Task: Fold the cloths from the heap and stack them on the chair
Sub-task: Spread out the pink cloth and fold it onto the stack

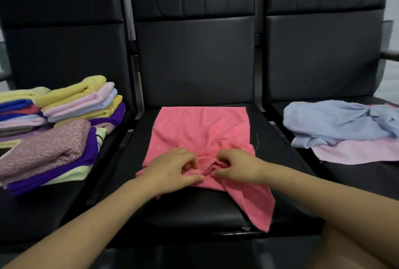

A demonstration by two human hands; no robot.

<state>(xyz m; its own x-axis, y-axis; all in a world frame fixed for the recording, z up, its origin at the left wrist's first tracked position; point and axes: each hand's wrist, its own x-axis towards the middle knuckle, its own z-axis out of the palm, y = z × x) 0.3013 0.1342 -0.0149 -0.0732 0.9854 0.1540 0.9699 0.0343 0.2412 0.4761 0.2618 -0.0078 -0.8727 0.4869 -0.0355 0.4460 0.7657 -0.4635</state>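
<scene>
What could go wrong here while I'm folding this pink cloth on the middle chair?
Three risks stand out. One corner of the pink cloth hangs off the seat's front edge, so it may slide down as you pull. Both hands, left hand and right hand, pinch it bunched at the middle, so the fold could come out creased. The folded stacks on the left chair look uneven; adding another could tip them.

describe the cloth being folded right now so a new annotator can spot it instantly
Three black seats stand in a row; look at the middle seat. The pink cloth lies on it, pinched by the left hand and right hand. It is the only cloth lying alone.
</scene>
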